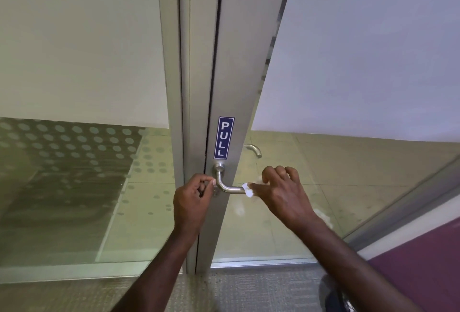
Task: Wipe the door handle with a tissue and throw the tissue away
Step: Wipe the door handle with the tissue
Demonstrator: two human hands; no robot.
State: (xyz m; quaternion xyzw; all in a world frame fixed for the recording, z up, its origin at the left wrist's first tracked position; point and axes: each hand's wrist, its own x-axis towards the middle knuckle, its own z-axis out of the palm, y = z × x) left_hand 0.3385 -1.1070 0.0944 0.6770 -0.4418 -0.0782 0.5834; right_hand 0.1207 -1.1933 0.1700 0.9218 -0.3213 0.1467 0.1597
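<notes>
The small crumpled white tissue [248, 189] sits pinched in the grip of the right hand [278, 194], pressed around the free end of the brushed-steel lever door handle [225, 183] so the paper, not skin, rubs the metal; the left hand [193, 199] is curled shut beside the bend of the lever, its fingertips [212, 182] seemingly touching it, probably to steady the lever against the wiping; whether it holds anything cannot be told; a blue PULL sticker [224, 137] sits above on the grey aluminium door frame [236, 87]; no bin shows, so disposal looks yet to come.
</notes>
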